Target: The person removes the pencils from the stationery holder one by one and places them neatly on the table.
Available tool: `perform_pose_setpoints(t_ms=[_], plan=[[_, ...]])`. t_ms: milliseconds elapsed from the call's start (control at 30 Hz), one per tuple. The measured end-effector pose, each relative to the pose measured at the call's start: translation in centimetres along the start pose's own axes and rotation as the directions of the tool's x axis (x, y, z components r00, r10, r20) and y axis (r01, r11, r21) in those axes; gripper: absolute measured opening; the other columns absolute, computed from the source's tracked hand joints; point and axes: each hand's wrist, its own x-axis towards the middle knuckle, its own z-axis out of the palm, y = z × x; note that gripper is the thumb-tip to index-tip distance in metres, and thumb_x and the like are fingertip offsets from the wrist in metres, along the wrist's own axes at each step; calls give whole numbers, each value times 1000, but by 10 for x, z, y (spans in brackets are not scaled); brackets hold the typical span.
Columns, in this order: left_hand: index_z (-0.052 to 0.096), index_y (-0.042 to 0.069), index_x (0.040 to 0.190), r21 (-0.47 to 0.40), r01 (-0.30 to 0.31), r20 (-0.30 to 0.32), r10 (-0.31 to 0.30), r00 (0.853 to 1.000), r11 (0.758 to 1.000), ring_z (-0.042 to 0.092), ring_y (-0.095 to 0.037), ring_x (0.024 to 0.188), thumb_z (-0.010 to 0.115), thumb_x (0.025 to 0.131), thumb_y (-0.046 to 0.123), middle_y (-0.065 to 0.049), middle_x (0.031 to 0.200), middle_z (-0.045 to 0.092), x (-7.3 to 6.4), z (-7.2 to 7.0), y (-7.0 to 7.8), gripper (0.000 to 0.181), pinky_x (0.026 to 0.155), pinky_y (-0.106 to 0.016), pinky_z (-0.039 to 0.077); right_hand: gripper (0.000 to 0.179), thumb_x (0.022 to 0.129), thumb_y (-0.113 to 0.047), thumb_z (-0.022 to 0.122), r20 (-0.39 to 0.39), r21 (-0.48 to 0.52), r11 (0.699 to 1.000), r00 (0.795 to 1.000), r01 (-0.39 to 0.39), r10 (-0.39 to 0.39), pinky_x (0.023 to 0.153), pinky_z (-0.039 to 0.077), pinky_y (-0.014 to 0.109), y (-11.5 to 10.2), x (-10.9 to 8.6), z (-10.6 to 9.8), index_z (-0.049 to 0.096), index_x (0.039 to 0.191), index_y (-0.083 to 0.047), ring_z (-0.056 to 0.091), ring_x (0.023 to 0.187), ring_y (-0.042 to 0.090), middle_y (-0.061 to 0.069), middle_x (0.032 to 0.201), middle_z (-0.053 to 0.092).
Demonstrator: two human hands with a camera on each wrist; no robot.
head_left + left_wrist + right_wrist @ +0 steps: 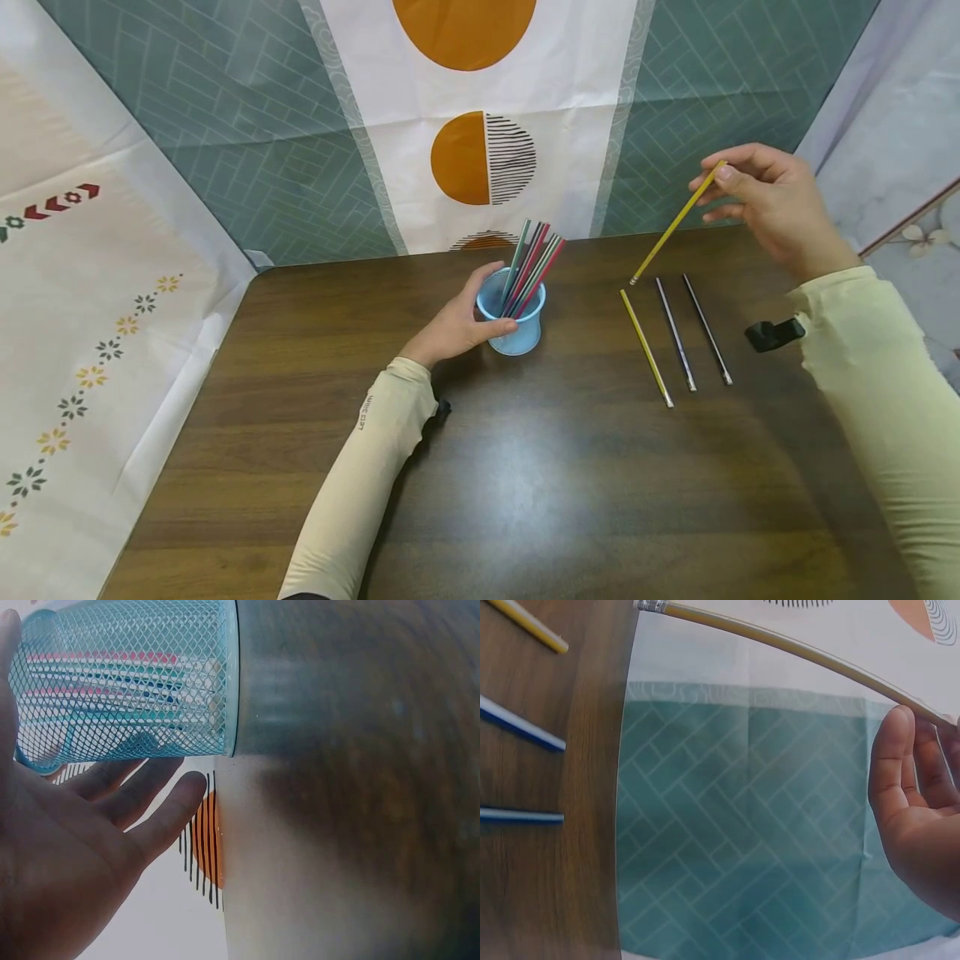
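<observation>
Around a light blue mesh pencil cup (517, 337) my left hand (457, 325) curls, thumb in front and fingers behind, as the left wrist view also shows. Several red, green and dark pencils (531, 275) lean inside the cup (127, 682). Up at the right, my right hand (772, 196) pinches a yellow pencil (675, 225) near its upper end. This pencil slants down to the left with its eraser end low, off the table in the right wrist view. Below it lie another yellow pencil (647, 348) and two dark bluish pencils (677, 335), side by side and apart.
The brown wooden table (300, 467) meets a green and white patterned cloth (300, 183) at its back edge. White patterned fabric hangs to the left (97, 333) and right. A dark wrist camera (772, 335) juts from the right sleeve over the table.
</observation>
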Motion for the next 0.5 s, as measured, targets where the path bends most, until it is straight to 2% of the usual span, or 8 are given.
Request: perform_pose_setpoints(t_ms=[200,267,333,400,433,500], plan=[[16,48,146,-4,-1,-1,1,1000,1000,49,-20,117,75,80,50,2,139,39,0,0,1,88,95,-40,45,22,92,8,57,-57,-37,999,998,4,-6,61,56,31,-4,-3,-13,56,111,20,65,84,28,21,92,68],[16,49,146,-2,2,-1,-2,1000,1000,49,-21,117,74,80,50,2,139,39,-2,0,0,88,95,-41,45,23,92,6,59,-89,-87,996,996,-32,25,61,56,30,-6,-5,-18,57,112,17,66,84,26,19,93,68],[16,49,146,0,8,3,-8,1000,1000,49,-21,117,74,80,51,2,139,40,-3,0,0,88,94,-41,45,24,93,0,61,-128,-195,976,989,-93,69,61,56,28,-9,-8,-24,60,113,12,66,84,22,15,93,69],[16,51,146,5,16,6,-16,1000,1000,49,-20,116,74,80,52,2,138,41,-3,0,1,89,94,-41,46,25,94,-6,62,-173,-332,929,978,-167,114,61,55,26,-13,-9,-29,62,115,6,66,82,18,10,92,69],[15,51,145,8,20,8,-20,1000,1000,50,-20,115,75,79,52,2,138,42,-4,-1,2,89,93,-41,46,25,94,-10,62,-194,-401,893,972,-204,135,60,55,24,-14,-10,-33,63,116,2,66,81,16,7,92,70],[16,51,145,7,15,6,-15,1000,1000,50,-20,115,75,79,52,2,137,42,-2,-2,3,89,93,-40,46,25,96,-16,61,-229,-539,802,961,-258,155,60,54,22,-15,-10,-40,64,117,-3,66,78,11,2,90,70]])
